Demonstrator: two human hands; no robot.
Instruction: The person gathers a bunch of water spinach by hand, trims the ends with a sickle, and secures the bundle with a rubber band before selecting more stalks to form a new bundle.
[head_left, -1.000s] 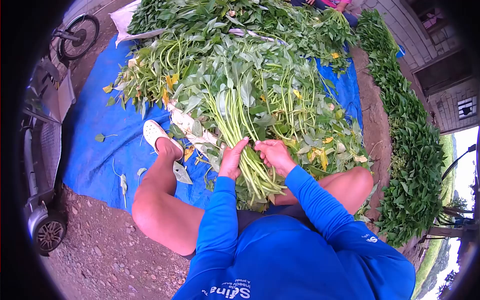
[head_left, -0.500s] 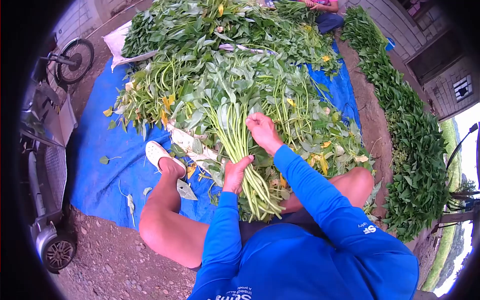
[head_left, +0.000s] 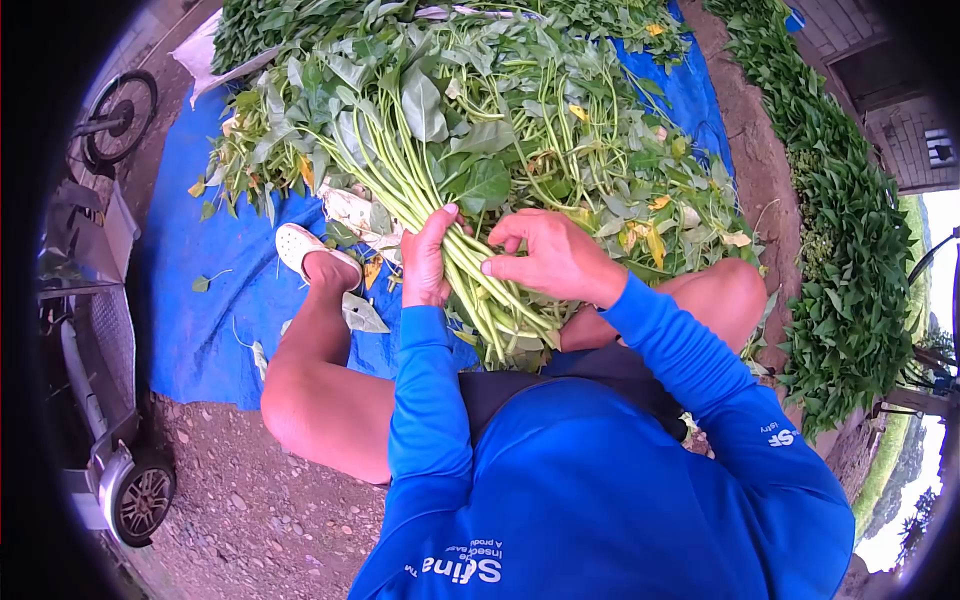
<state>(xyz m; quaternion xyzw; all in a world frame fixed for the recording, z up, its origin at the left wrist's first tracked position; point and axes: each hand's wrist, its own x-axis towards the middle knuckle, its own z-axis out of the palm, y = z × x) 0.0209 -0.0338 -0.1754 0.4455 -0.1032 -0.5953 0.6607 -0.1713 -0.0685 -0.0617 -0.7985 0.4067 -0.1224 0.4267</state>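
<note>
My left hand [head_left: 428, 258] is closed around the middle of a bunch of water spinach [head_left: 398, 185]. The long pale-green stems fan out below the fist toward my lap, and the leafy ends lean up and to the left. Just right of the grip, my right hand [head_left: 555, 255] has bent fingers, with a gap between thumb and forefinger. Its thumb tip is right at the stems. Behind the bunch lies a wide heap of the same greens [head_left: 570, 120], with some yellow leaves in it.
A blue tarp [head_left: 210, 330] lies under the heap, with loose leaves on it. My left foot wears a pale clog [head_left: 300, 248]. Along the right runs a long row of bundled greens [head_left: 845, 270]. At the left stand a wheel [head_left: 122, 118] and a metal-sided vehicle [head_left: 100, 340].
The bunch's leafy end has swung to the left. My right hand has come down beside the lower stems, its thumb now at them. The view has tilted downward.
</note>
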